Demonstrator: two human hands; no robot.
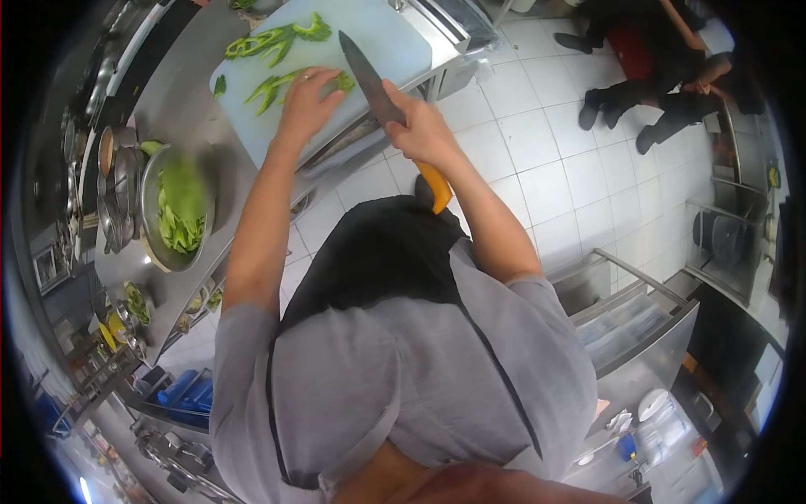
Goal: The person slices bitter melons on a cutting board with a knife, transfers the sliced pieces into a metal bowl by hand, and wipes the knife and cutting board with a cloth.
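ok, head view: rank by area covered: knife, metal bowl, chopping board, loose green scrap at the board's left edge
1. chopping board, even cut off by the frame's top
2. metal bowl
3. knife, longer than the bowl but thin
4. green scrap, clearly smallest

Held the left arm (pixel 267 214) stretched forward, nearly straight, and the right arm (pixel 491 202) angled inward from the elbow. Rested the left hand (pixel 311 102) with its back upward and its fingers (pixel 314 74) lightly bent. Wrapped the right hand (pixel 422 130) in a firm grip, with index finger (pixel 393 89) farther forward than thumb (pixel 395 130).
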